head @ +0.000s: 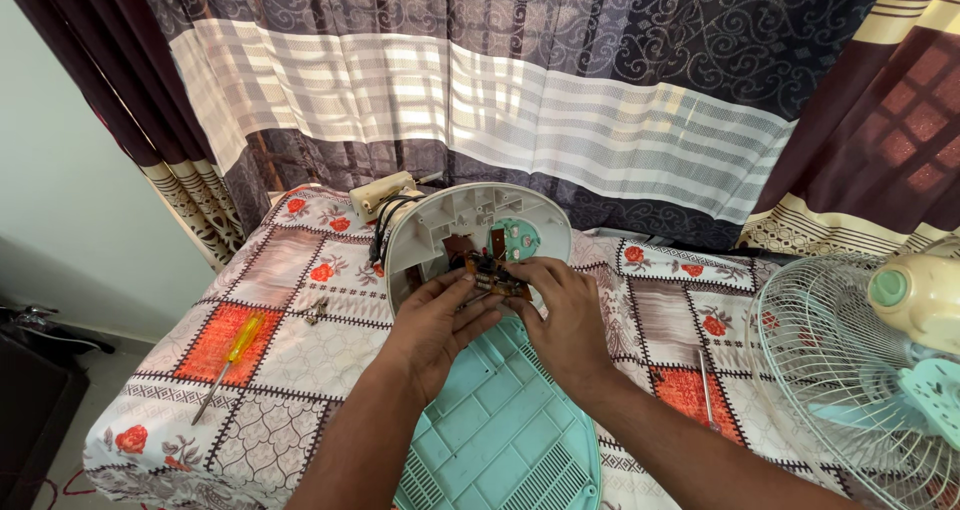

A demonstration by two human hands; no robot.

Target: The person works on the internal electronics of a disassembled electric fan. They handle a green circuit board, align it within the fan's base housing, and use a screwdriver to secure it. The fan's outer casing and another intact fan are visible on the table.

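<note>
Over on the left of the bench [150, 410], which has a floral patchwork cloth on it, there's a yellow-handled screwdriver [230, 355] lying by itself, well apart from the hands. A couple of small screws [317, 311] sit a bit further in. At the back edge there's a cream plastic part [380, 194] with black wires running off it. Middle of the shot: the open fan base [470, 235] stands tipped up on its edge, insides facing the camera, with a teal base cover [500, 430] lying flat in front. Left hand [435, 325] and right hand [565, 315] both have fingers curled, pinching the small brown circuit board [492, 273] right at the base's opening. A second screwdriver [706, 388] lies further right, then the wire fan guard [850, 370] at the edge.
</note>
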